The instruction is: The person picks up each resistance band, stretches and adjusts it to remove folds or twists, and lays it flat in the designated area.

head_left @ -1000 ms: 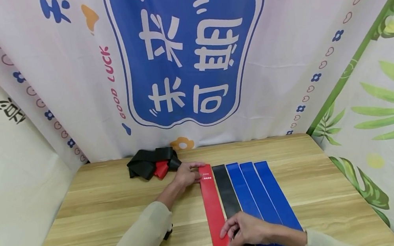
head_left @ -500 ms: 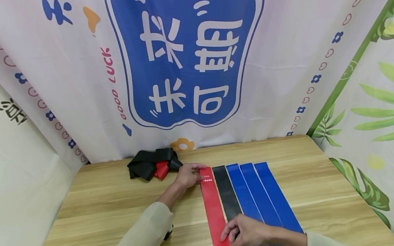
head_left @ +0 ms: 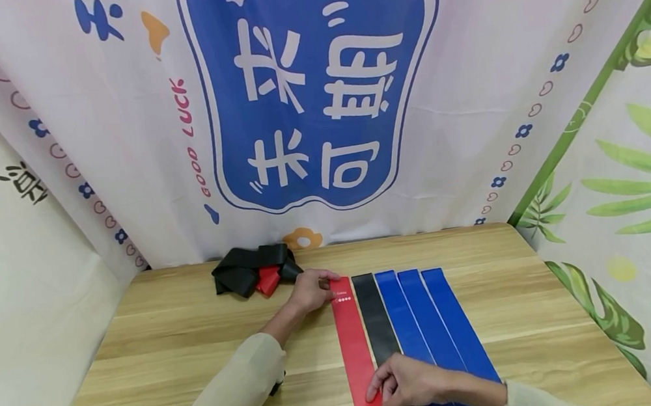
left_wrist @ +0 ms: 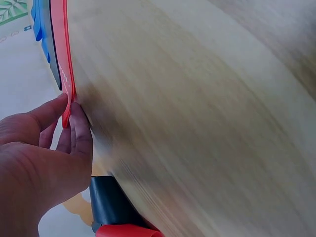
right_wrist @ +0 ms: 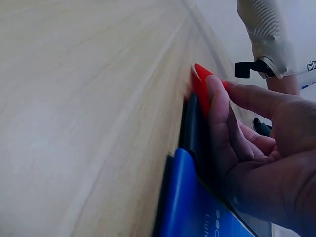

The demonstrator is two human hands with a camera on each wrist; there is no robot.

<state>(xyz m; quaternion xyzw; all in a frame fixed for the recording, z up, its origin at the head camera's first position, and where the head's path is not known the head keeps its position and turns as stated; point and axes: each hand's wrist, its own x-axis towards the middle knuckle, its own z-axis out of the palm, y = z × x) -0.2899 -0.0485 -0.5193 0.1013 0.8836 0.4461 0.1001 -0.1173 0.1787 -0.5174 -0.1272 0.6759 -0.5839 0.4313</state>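
Observation:
A flat red resistance band [head_left: 354, 350] with white print lies lengthwise on the table. My left hand [head_left: 309, 291] pinches its far end between thumb and fingers, seen closely in the left wrist view. At the near end my right hand [head_left: 413, 383] pinches the same band, thumb and fingers on its edges [right_wrist: 202, 84]. Right of it lies a black resistance band [head_left: 377, 322], partly covered by the right hand. Several blue resistance bands [head_left: 421, 311] continue the row; "Light" is printed on a blue band [right_wrist: 205, 207] in the right wrist view.
A loose heap of black and red bands [head_left: 241, 273] sits at the back of the wooden table [head_left: 196, 326], left of the row. A printed curtain [head_left: 467, 85] hangs behind the table's back edge. Leaf-patterned cloth [head_left: 643, 198] hangs along the right side.
The red band has shifted slightly toward the table's near edge, with both hands still holding its ends. The black and blue bands stay in place.

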